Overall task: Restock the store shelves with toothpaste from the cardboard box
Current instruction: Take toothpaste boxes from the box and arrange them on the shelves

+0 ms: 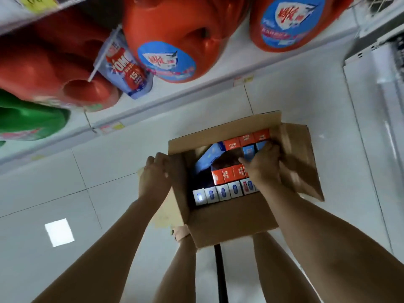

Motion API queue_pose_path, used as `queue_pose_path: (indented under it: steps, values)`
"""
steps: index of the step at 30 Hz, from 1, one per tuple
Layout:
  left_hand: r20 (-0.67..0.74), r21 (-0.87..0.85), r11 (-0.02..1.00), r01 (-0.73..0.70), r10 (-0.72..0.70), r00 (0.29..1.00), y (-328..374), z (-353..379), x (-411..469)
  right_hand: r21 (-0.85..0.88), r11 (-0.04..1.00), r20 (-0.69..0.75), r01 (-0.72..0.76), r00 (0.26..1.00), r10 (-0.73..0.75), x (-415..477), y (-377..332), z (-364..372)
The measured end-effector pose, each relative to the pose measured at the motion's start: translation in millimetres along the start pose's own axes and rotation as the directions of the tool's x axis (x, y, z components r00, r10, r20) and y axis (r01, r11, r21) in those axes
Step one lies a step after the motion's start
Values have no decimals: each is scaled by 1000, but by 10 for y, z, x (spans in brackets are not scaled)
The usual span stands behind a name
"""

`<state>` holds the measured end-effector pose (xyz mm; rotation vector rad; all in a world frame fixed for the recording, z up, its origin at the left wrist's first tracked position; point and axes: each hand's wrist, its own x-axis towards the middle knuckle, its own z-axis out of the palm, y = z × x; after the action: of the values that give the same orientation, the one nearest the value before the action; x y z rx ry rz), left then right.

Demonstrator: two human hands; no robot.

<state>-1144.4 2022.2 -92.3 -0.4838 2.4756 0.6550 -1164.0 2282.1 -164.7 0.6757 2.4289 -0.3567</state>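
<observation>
The floor (131, 193) is laid with large white glossy tiles set apart by thin dark grout lines. A bright square patch of reflected light (59, 232) lies on one tile at the lower left. A white shelf (196, 99) runs slantwise across the upper part of the view, with small yellow and pink price tags (243, 80) along its front edge. On it stand big orange detergent jugs (175, 29) with blue round labels, a green jug (28, 121) at the far left, and a blue and red pouch (124, 66) between them. At the right rises a white metal upright (371, 84), with wire mesh (378, 3) above it.
</observation>
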Motion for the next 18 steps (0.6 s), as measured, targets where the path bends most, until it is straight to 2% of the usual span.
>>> queue_pose_path:
  steps: [7,13,16,18]
  values:
    - [-30,-160,987,28,-33,999,-57,81,39,38,988,-42,-147,988,149,238,-116,153]
    - [-66,-167,982,92,-104,992,37,81,-51,168,978,8,-119,993,119,201,-46,19]
    - [3,-158,966,205,-208,978,216,-10,-130,271,958,24,-97,995,94,-9,-42,-193]
    - [147,-271,908,319,-288,946,413,-125,-228,285,955,8,-80,997,82,-211,-68,-392]
